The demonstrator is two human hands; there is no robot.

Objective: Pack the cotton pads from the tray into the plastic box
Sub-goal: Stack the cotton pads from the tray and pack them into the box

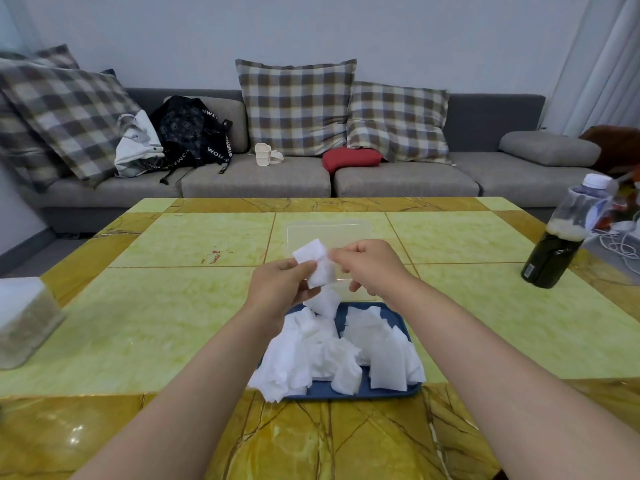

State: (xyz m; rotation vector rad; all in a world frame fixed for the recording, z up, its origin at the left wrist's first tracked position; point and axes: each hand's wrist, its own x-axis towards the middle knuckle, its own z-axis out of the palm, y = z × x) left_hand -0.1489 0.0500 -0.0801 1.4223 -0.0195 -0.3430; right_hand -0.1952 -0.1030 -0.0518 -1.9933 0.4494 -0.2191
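Both hands are raised together above the yellow-green marble-patterned table [194, 323], over the near edge of the clear rectangular plastic box [327, 233]. The left hand [277, 289] grips a few white square cotton pads [313, 259] between thumb and curled fingers. The right hand [370, 268] pinches the top corner of the same bunch with thumb and forefinger, its other fingers loosely curled beneath. One more pad [323, 302] shows just below the held ones, but whether it is held or lying on the heap cannot be told.

Just nearer the person sits the blue plastic tray [349, 393], close to the box's near side. A loose heap of white cotton pads [329, 348] fills it, some spilling over its left rim onto the table. The box sits beyond the tray, partly hidden by the hands; what lies inside it cannot be made out.

At the right edge of the table stands a dark green bottle with a white cap [557, 247] — tilted in this wide view. At the left edge is a blurred translucent container [24, 320]. Behind the table runs a grey fabric sofa [408, 181] with plaid cushions [296, 105], a black backpack [190, 133] and a red cushion [351, 159].
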